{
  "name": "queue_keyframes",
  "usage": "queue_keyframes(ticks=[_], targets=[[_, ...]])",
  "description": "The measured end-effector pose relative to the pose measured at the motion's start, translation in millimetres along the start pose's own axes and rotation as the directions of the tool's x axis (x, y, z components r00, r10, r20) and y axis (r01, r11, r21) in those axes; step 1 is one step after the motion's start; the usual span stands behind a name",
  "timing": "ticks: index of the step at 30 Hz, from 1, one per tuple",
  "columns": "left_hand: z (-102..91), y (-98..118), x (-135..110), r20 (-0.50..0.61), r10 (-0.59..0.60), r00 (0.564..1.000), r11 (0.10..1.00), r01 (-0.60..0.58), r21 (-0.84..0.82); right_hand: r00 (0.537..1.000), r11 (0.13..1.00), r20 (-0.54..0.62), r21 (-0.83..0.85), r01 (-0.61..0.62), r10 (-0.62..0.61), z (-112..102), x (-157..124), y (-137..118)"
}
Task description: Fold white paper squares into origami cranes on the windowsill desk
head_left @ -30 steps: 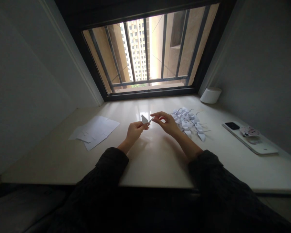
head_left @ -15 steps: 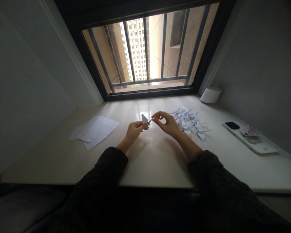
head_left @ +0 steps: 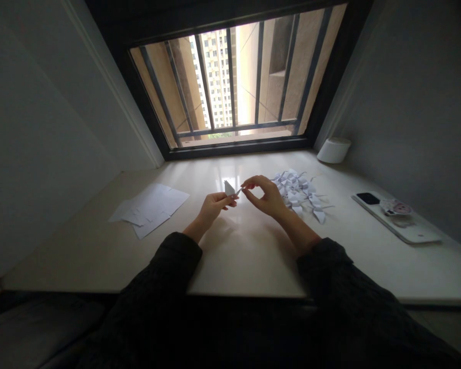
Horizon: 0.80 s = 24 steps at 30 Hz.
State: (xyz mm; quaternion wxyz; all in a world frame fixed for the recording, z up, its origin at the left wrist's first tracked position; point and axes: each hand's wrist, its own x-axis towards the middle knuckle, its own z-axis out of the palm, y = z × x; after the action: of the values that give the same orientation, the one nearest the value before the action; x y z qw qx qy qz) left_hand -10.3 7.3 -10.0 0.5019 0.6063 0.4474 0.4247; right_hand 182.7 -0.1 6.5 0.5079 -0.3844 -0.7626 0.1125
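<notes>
A small white folded-paper crane [head_left: 229, 188] is held above the middle of the pale sill. My left hand [head_left: 214, 205] pinches its lower part between thumb and fingers. With thumb and forefinger, my right hand [head_left: 265, 195] grips the thin pointed end that sticks out to the right; the other fingers curl above. My fingers hide parts of the folds. Just beyond my right hand lies a pile of similar folded paper cranes [head_left: 295, 189], heaped with thin points sticking out.
Several loose white paper sheets [head_left: 157, 202] overlap on the left of the sill [head_left: 246, 266]. At the right lies a white phone [head_left: 403, 220] with a round grip on its back. A white cylindrical object [head_left: 334, 150] stands by the barred window [head_left: 238, 92].
Almost nothing differs. Both hands keep their hold on the paper crane, and my right fingertips have shifted very slightly to the right along its point.
</notes>
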Motion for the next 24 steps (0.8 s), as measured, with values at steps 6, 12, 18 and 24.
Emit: queue_keyframes(ticks=[6,12,18,24], targets=[[0.2,0.0,0.1,0.001,-0.001,1.0,1.0,0.001,0.001,1.0,0.999,-0.003,-0.048,-0.015,0.015,-0.2,-0.7,-1.6],[0.4,2.1,-0.7,-0.008,-0.003,1.0,1.0,0.003,0.028,1.0,0.998,0.013,-0.051,0.026,-0.025,-2.1,-0.6,-1.1],[0.4,2.5,-0.6,-0.01,-0.007,1.0,0.998,0.008,0.064,0.995,0.99,0.051,-0.114,0.086,-0.08,-6.4,1.2,1.5],[-2.0,0.7,0.5,-0.046,0.067,0.997,0.978,-0.056,0.203,0.982,0.962,0.11,-0.212,0.171,-0.15,-11.9,3.7,7.6]])
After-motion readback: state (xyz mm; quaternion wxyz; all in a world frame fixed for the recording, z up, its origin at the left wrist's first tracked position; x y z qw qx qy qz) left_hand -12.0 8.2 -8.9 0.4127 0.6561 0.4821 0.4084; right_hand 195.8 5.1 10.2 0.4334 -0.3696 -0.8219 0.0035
